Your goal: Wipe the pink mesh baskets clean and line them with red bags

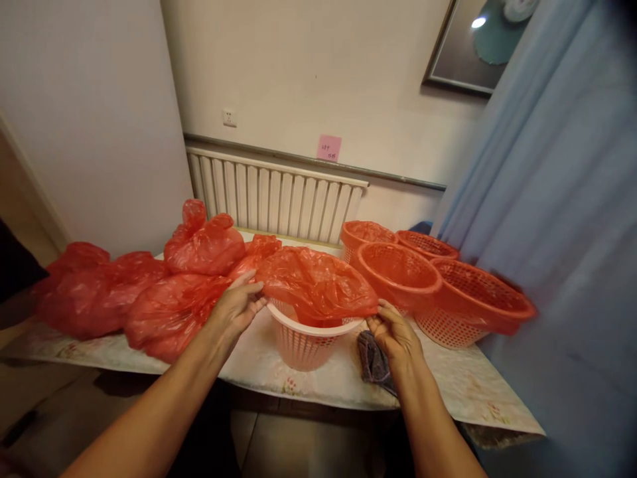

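A white plastic mesh basket [303,345] stands on the table near its front edge. A red plastic bag [313,282] is draped over its top and hangs into it. My left hand [236,309] grips the bag's edge at the basket's left rim, fingers closed on the film. My right hand [395,335] pinches the bag's edge at the basket's right rim.
A heap of red plastic bags [144,289] lies on the table's left half. Several orange mesh baskets [432,285] stand to the right. A dark cloth [373,362] lies by my right wrist. The floral-covered table [462,388] backs onto a radiator [276,199]; a blue curtain [562,199] hangs right.
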`<state>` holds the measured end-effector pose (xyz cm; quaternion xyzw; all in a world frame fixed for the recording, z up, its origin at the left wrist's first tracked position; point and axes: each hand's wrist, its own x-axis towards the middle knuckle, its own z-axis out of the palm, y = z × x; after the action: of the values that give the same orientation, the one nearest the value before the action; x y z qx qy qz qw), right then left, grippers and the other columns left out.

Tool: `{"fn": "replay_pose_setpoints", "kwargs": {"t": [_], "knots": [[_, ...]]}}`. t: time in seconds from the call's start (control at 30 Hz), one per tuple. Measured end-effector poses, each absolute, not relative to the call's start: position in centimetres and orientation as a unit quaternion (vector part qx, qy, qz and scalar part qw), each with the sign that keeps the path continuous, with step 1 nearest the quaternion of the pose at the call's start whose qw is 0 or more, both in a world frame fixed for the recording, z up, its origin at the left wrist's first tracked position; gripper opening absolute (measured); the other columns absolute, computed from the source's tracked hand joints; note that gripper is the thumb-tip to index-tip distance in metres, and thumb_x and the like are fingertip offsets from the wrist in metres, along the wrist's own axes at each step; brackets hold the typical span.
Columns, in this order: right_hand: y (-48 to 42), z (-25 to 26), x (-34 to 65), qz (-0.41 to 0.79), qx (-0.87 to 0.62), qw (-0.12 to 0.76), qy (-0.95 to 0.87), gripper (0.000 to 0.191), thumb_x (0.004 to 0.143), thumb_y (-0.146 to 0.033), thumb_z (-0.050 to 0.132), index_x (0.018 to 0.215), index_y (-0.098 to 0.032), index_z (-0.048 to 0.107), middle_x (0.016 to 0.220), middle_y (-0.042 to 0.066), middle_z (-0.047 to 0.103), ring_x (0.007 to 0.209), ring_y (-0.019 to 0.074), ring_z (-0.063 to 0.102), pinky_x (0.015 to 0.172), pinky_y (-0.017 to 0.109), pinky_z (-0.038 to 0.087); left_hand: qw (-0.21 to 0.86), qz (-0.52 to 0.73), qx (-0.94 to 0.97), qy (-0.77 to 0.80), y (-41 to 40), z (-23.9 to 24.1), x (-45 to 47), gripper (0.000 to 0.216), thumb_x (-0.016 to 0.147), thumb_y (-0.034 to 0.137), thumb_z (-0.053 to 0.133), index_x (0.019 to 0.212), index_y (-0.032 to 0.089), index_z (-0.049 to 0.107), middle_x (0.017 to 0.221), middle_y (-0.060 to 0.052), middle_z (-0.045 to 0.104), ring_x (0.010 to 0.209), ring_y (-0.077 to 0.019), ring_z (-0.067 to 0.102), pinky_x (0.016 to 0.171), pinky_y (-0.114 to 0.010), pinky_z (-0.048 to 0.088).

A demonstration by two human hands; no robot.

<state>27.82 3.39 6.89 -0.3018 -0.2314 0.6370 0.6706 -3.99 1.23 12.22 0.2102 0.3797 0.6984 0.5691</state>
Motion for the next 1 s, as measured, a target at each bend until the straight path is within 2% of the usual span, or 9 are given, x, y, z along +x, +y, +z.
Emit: {"fn": "replay_pose_setpoints", "kwargs": {"t": [0.1,0.23,0.37,0.5,0.83,1.0], "knots": [[3.3,6.5,28.0,0.630,-0.309,0.676,-0.226,0.027,0.058,-0.001,0.067,0.074,-0.022,0.061,0.083,-0.003,0.068,0.084,0.0135,0.066,0.084,0.028,0.055,0.572,0.700,0.207,0.375,0.3,12.1,-3.7,0.049,0.073,-0.010,0.052,0.114,0.018,0.059,0.095,-0.007,0.070,0.077,-0.0160,0.071,0.072,-0.030,0.061],[3.1,6.2,28.0,0.613,-0.333,0.685,-0.208,0.026,0.056,0.000,0.063,0.071,-0.022,0.061,0.083,-0.003,0.068,0.084,0.0137,0.066,0.084,0.027,0.055,0.591,0.682,0.230,0.363,-0.5,11.7,-3.9,0.045,0.072,-0.009,0.052,0.109,0.015,0.061,0.098,-0.009,0.071,0.077,-0.0169,0.071,0.068,-0.028,0.061],[2.4,6.1,27.3,0.627,-0.330,0.654,-0.266,0.024,0.059,-0.005,0.062,0.074,-0.023,0.062,0.089,-0.002,0.070,0.086,0.0160,0.066,0.082,0.027,0.056,0.601,0.664,0.243,0.372,-1.1,11.3,-4.0,0.038,0.073,-0.009,0.050,0.101,0.012,0.065,0.093,-0.010,0.071,0.070,-0.0152,0.070,0.059,-0.023,0.060],[1.4,5.8,26.4,0.640,-0.330,0.645,-0.258,0.027,0.057,-0.006,0.067,0.077,-0.024,0.063,0.087,-0.003,0.071,0.087,0.0157,0.067,0.080,0.024,0.057,0.584,0.677,0.208,0.397,-2.0,11.2,-3.7,0.037,0.073,-0.010,0.048,0.098,0.013,0.064,0.086,-0.007,0.071,0.063,-0.0122,0.068,0.055,-0.021,0.058],[1.3,5.0,24.6,0.598,-0.355,0.660,-0.285,0.022,0.056,-0.015,0.068,0.073,-0.027,0.061,0.085,-0.002,0.072,0.098,0.0210,0.067,0.085,0.030,0.057,0.621,0.671,0.186,0.361,-2.6,9.6,-2.3,0.036,0.073,-0.008,0.050,0.100,0.010,0.064,0.082,-0.007,0.072,0.061,-0.0120,0.067,0.053,-0.018,0.056],[1.7,4.3,23.7,0.605,-0.348,0.677,-0.235,0.032,0.050,-0.008,0.067,0.077,-0.024,0.061,0.082,-0.001,0.071,0.095,0.0217,0.067,0.082,0.030,0.059,0.632,0.659,0.179,0.368,-2.0,8.5,-2.2,0.043,0.067,-0.013,0.046,0.099,0.009,0.064,0.080,-0.007,0.072,0.064,-0.0138,0.069,0.059,-0.020,0.058]]}}
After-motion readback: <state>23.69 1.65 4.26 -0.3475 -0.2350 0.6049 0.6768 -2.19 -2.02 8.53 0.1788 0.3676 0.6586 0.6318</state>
